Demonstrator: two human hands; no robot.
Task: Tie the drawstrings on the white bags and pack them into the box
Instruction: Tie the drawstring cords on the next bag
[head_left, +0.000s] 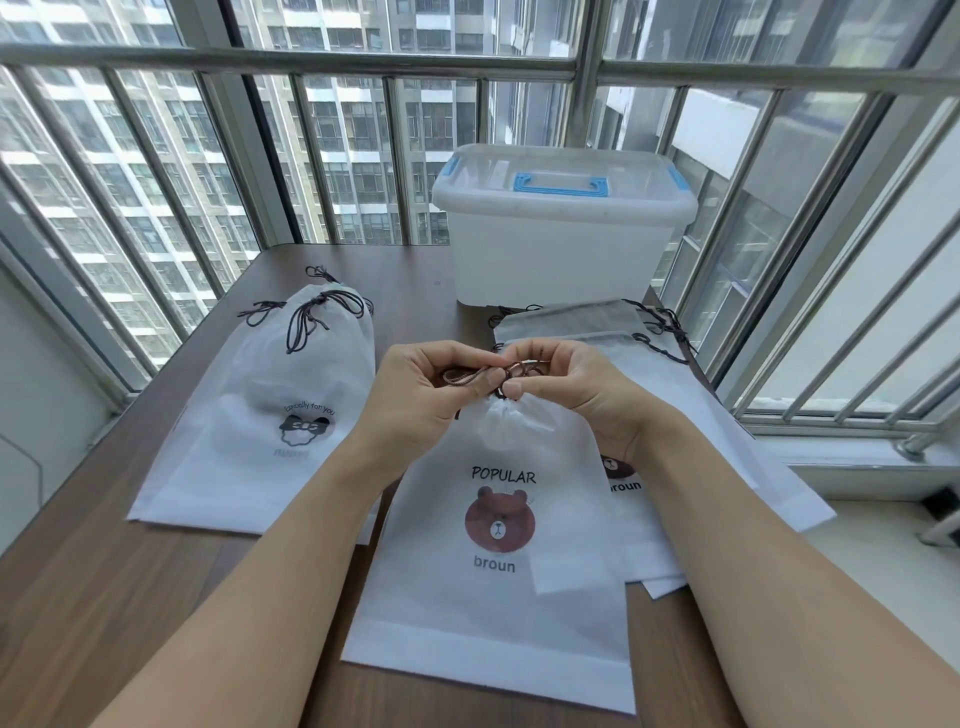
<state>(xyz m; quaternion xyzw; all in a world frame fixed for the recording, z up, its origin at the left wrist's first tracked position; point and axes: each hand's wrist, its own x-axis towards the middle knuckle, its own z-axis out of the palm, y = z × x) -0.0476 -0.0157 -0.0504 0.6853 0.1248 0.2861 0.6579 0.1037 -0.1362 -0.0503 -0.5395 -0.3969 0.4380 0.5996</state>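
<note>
- Forearms, both bare, reach in from the bottom edge and meet above the middle of the desk (104, 545), a dark wood-grain top.
- Window wall with metal railing bars (311, 62) runs behind and to the right of the desk; high-rise blocks show through the glass.
- Box (563, 228): translucent white plastic, lid on, blue handle (560, 185) and blue side clips. Stands at the far edge of the desk, beyond the hands.
- Bear bag (498, 587): white, printed "POPULAR", brown bear face, "broun". Lies flat, nearest the viewer, neck gathered tight under the hands. Its right side overlaps the stack.
- Stack of white bags (727, 452) to the right: untied, mouths flat, dark cords trailing toward the box. Far corner touches or sits just in front of the box base; cannot tell which.
- Left pile of bags (249, 415): necks gathered, dark cords (306, 317) knotted in loops on top. Well apart from the box.
- Left hand (415, 395): fingers curled, pinching the brown drawstring (467, 375) just above the bag neck.
- Right hand (582, 389): fingers curled, pinching a loop of the same drawstring, fingertips touching those of the left hand.
- Knot itself hidden behind the fingertips.
</note>
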